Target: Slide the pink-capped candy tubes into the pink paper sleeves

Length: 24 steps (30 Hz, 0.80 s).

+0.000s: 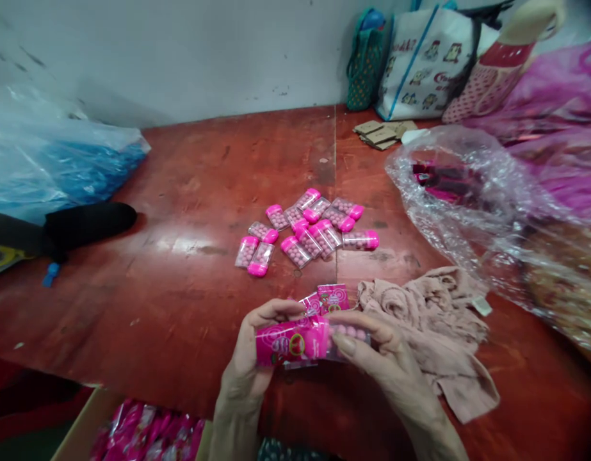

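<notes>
Candy tube (346,333) with pink beads sits halfway inside a pink printed sleeve (290,342), held level just above the near edge of the red desk (180,192) — left hand (250,358) clamped on the sleeve end, right hand (381,355) pinched on the tube end. More flat sleeves (332,297) lie right behind the hands, a beige cloth (434,326) just right of them. Loose pile of pink-capped tubes (307,230) sits mid-desk — clear plastic bag (468,192) further right.
</notes>
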Motion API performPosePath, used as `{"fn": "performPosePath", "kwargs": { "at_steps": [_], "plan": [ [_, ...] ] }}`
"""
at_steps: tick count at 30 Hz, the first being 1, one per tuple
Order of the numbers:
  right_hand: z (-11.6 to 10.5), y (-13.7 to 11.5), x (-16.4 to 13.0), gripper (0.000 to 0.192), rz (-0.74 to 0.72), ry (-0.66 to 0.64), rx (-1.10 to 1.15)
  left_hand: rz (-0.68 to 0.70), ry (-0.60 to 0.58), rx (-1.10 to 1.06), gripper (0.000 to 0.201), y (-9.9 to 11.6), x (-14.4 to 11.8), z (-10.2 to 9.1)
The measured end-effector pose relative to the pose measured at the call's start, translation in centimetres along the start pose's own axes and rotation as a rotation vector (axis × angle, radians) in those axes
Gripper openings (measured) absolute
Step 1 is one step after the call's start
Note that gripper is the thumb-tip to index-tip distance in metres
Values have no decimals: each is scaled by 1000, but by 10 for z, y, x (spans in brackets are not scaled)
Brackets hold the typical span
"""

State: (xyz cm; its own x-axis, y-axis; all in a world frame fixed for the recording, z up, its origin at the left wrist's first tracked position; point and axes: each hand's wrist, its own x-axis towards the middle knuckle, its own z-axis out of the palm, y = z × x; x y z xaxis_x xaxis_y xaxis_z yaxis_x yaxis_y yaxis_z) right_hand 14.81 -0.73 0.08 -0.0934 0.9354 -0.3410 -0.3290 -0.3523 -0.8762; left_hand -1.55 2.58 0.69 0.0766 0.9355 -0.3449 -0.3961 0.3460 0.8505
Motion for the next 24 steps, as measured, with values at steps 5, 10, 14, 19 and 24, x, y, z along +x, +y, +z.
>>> {"fn": "performPosePath", "kwargs": {
  "at_steps": [5, 10, 14, 19, 24],
  "plan": [
    [7, -2, -6, 20, -73, 31, -73, -139, -4, -215, 39, -6, -6, -2],
    [10, -4, -12, 21, -86, 14, -244, -134, 116, -253, 21, -7, -9, -8],
    [13, -11, -16, 35, -110, -116, -324, -75, 97, -184, 19, -2, -10, -9],
    [16, -20, -19, 47, -122, -364, -351, -62, 96, -204, 15, 1, -9, -15],
    [16, -5, -17, 37, -122, -179, -291, -137, 54, -307, 31, -1, -9, -23]
  ]
}}
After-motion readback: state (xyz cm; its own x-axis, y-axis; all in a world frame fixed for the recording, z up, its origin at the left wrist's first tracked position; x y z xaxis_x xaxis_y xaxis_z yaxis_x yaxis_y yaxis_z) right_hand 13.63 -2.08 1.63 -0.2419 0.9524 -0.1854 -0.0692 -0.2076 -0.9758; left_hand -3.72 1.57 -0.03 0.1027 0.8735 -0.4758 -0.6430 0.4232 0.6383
